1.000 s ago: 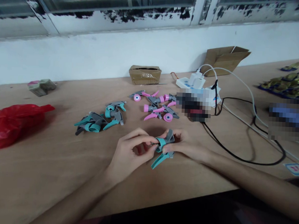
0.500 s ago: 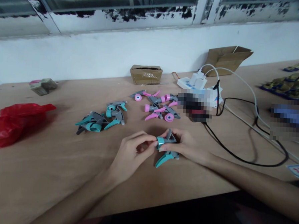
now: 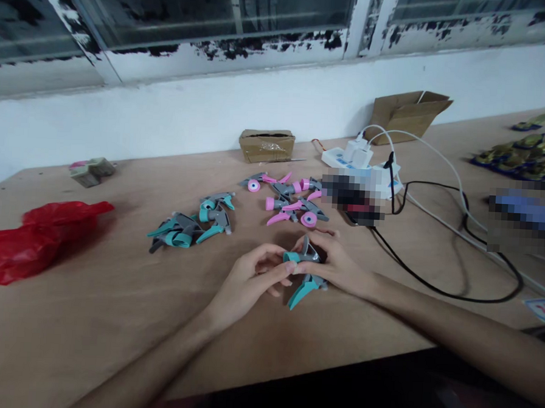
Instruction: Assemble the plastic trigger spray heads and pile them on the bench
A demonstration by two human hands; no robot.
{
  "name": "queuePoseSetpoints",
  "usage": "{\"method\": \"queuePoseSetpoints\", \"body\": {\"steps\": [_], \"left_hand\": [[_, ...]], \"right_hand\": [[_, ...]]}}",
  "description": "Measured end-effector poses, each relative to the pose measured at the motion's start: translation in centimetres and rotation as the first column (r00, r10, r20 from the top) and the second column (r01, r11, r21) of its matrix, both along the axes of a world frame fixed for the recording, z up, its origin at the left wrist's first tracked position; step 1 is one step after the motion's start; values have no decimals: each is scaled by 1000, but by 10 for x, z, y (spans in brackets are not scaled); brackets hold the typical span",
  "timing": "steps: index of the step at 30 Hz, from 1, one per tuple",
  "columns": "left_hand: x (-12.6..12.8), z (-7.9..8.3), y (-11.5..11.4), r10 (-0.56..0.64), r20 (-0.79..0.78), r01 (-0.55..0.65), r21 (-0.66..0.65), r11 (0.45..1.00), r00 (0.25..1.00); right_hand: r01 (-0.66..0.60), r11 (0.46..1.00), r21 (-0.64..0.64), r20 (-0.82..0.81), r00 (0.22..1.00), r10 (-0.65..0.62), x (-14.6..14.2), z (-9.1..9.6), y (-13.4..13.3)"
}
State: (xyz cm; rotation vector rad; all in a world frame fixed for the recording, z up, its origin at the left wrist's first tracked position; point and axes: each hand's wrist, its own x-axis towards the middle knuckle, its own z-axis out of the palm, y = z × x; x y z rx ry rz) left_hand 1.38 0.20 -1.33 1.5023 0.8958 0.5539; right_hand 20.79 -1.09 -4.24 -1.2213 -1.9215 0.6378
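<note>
Over the near middle of the table, my right hand (image 3: 336,259) grips a grey and teal trigger sprayer head (image 3: 307,249) by its grey body. My left hand (image 3: 255,273) has its thumb and fingers around the teal collar on the left side of this sprayer head; some fingertips are hidden behind it. The teal trigger (image 3: 301,292) points down toward me, below my right thumb. Several grey and teal sprayer heads (image 3: 180,231) lie in a pile to the left. Farther back are several grey and pink sprayer heads (image 3: 284,201).
A red plastic bag (image 3: 42,237) lies at the left. Cardboard boxes (image 3: 267,148) stand along the wall. A white power strip (image 3: 336,158) and looping black cable (image 3: 450,298) occupy the right side, with gold and blue pieces (image 3: 526,156) beyond. The table's front edge is close to my forearms.
My left thumb and fingers have shifted on the teal collar, the thumb now nearer my right thumb. The view has tilted up slightly. My right hand keeps its hold.
</note>
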Motion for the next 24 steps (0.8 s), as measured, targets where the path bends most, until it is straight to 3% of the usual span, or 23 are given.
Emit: {"method": "queuePoseSetpoints", "body": {"steps": [3, 7, 9, 11, 12, 14, 16, 20, 22, 24], "left_hand": [[-4, 8, 2, 39, -48, -37, 52, 998, 998], [-25, 38, 19, 190, -183, -150, 211, 966, 964], [-42, 56, 33, 302, -263, -213, 320, 923, 916], [-61, 69, 46, 361, -444, -144, 450, 881, 820], [-70, 73, 51, 431, -517, -72, 576, 814, 740], [-83, 74, 58, 650, -535, 72, 799, 597, 539], [-89, 68, 62, 731, -504, 172, 858, 483, 460], [-73, 53, 74, 672, -500, 224, 860, 458, 547], [-56, 46, 89, 634, -514, 235, 848, 474, 577], [-36, 40, 109, 554, -587, 290, 795, 533, 591]], "right_hand": [[-7, 999, 50, 38, 999, 5, 3, 1, 0], [26, 997, 76, 32, 999, -28, 8, 7, -2], [61, 996, 71, 32, 998, -63, 10, 8, -1], [94, 993, 68, 36, 995, -97, 11, 8, 0], [111, 991, 67, 43, 992, -114, 11, 7, 1], [144, 988, 59, 65, 987, -147, 10, 6, 2], [162, 985, 52, 84, 983, -166, 9, 7, 3], [172, 984, 54, 101, 979, -176, 7, 8, 4], [168, 983, 71, 113, 978, -175, 6, 8, 4], [153, 984, 94, 133, 977, -164, 5, 6, 4]]}}
